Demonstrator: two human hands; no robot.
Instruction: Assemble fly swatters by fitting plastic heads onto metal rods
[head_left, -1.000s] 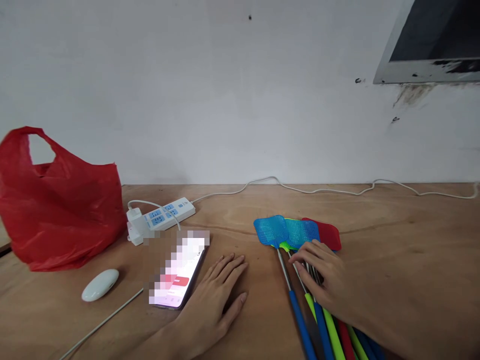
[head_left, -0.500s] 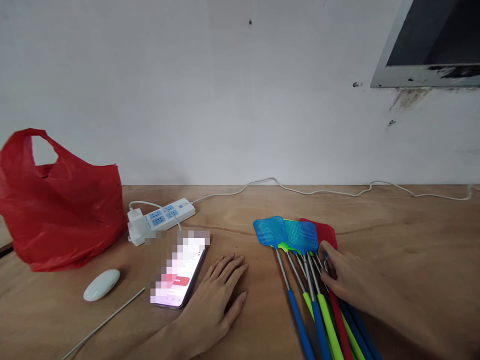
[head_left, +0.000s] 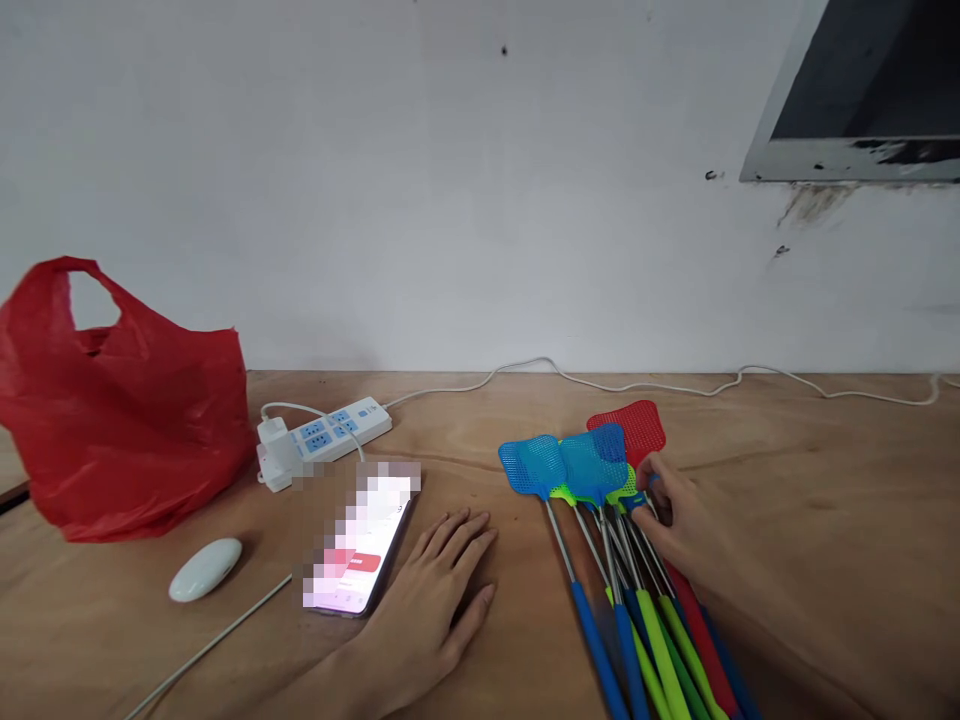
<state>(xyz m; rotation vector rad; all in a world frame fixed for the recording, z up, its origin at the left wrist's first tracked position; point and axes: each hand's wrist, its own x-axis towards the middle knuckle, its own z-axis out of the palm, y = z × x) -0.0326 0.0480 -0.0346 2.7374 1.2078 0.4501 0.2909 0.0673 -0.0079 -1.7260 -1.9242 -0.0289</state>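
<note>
Several fly swatters with mesh heads, metal shafts and coloured grips lie in an overlapping bundle at right of centre. A blue fly swatter (head_left: 534, 466) is on the left side, another blue fly swatter (head_left: 592, 465) overlaps it, and lime-green ones show between and beneath. My right hand (head_left: 671, 505) is closed in a pinch around the neck of the red fly swatter (head_left: 628, 428); the fingers partly hide the grip point. My left hand (head_left: 439, 590) rests flat on the table, fingers stretched out, beside the lit smartphone (head_left: 349, 580), holding nothing.
A red plastic bag (head_left: 135, 420) stands at the left. Near it are a white power strip (head_left: 330, 435) with a plugged-in charger and a white oval object (head_left: 205, 570). A white cable (head_left: 637, 384) runs along the wall at the back of the wooden table (head_left: 840, 500).
My right hand has moved slightly up and away. The red fly swatter's head has shifted up and left, and the bundle's handles have spread a little. My left hand stays put.
</note>
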